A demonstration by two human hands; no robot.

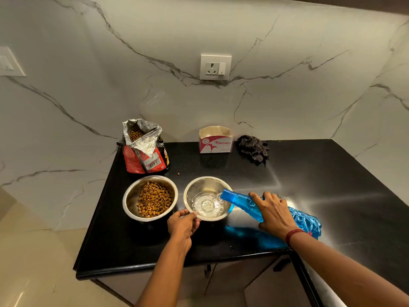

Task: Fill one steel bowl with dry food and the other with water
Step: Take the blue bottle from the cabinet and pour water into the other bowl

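White marble-veined wall (287, 96), with a white socket plate (215, 67). Glossy black stone worktop (309, 173).
Blue translucent plastic bottle (243, 202), tilted, gripped by the right hand (273, 210), pouring water.
Red foil-lined food bag (143, 149), open, rear left.
Round steel bowl (130, 198) holding brown kibble.
Second steel bowl (199, 182), just beside it, part-filled with water; the left hand (182, 226) pinches its near rim.
Cardboard box (215, 140). Crumpled dark checked cloth (253, 148).

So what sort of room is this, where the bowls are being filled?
Probably a home kitchen: a black counter with cupboards beneath, a marble-look wall behind it, and a socket set in that wall above the counter.
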